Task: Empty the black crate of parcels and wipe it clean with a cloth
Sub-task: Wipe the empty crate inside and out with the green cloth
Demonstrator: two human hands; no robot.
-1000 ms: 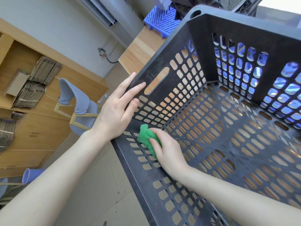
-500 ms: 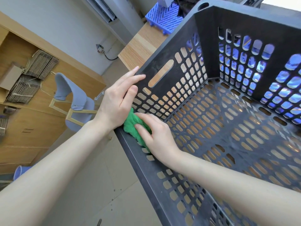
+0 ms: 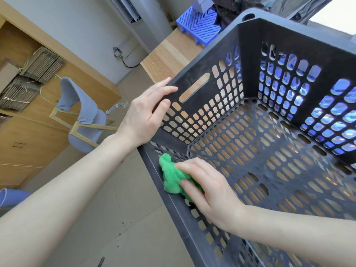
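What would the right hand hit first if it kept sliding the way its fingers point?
Probably the crate's near-left inner corner, just ahead of the cloth under the right hand; depth is hard to judge.

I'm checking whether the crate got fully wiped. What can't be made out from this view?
Head view only:
- Black crate: near-right corner and right wall cut off by the frame edge.
- Crate wall under the right hand and green cloth: covered.
- Dust on the floor: too faint to judge.
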